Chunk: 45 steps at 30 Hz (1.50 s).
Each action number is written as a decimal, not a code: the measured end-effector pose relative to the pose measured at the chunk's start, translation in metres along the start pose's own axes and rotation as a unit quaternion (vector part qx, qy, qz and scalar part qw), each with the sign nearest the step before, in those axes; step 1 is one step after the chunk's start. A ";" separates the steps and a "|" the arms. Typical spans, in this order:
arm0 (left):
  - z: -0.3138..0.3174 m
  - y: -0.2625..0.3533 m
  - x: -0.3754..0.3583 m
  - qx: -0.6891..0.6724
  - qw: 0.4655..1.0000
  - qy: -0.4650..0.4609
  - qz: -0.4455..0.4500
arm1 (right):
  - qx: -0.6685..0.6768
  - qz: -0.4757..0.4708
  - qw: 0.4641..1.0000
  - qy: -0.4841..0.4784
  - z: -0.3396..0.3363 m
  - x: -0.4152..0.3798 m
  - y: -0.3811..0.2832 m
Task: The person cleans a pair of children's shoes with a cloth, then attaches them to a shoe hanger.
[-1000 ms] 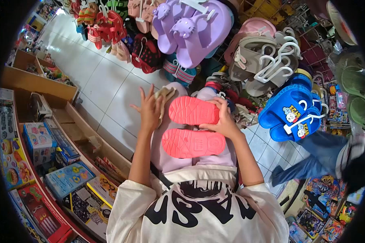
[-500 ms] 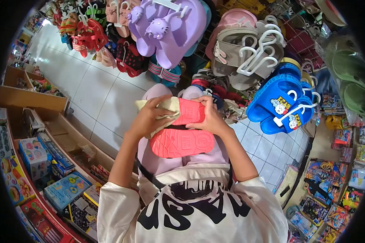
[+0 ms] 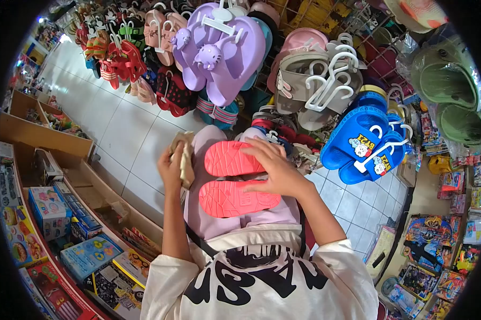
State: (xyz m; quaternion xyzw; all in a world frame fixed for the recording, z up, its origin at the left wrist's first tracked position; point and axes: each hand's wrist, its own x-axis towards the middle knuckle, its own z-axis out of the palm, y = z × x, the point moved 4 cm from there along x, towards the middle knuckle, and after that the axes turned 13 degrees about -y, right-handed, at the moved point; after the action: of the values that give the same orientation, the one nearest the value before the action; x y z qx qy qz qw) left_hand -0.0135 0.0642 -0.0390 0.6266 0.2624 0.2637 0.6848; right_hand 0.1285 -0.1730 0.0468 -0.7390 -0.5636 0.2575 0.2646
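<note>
A pair of coral-pink sandals lies sole up across my lap, an upper sandal and a lower sandal. My right hand spreads over their right ends. Its fingers rest on the upper sole and its thumb lies by the top edge of the lower one, hiding the upper heel. Left of the sandals, my left hand is closed round a bunched cream cloth, held clear of the soles beside my knee.
Lilac sandals, grey sandals and blue slides hang on racks in front. On the left, a wooden shelf holds boxed toys. Packaged toys cover the right side. Tiled floor shows between.
My left hand has drawn the cloth leftward off the upper sandal. My right hand has gone from gripping the upper sandal's heel to spreading over both soles.
</note>
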 end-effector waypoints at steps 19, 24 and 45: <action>-0.048 -0.001 -0.058 -0.054 0.995 0.078 -0.026 | 0.480 -0.150 0.710 -0.493 0.037 0.023 0.026; -0.050 0.003 -0.058 -0.055 0.995 0.084 -0.003 | 0.616 0.061 0.622 -0.479 0.070 -0.009 0.045; -0.030 0.057 -0.069 0.007 0.994 0.082 0.065 | 0.533 -0.033 0.786 -0.311 -0.004 -0.045 -0.002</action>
State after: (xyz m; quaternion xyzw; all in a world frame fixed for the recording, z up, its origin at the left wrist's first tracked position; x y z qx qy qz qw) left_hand -0.0858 0.0422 0.0175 0.6234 0.2781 0.3563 0.6380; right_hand 0.1195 -0.2163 0.0542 -0.3411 -0.4124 0.7241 0.4351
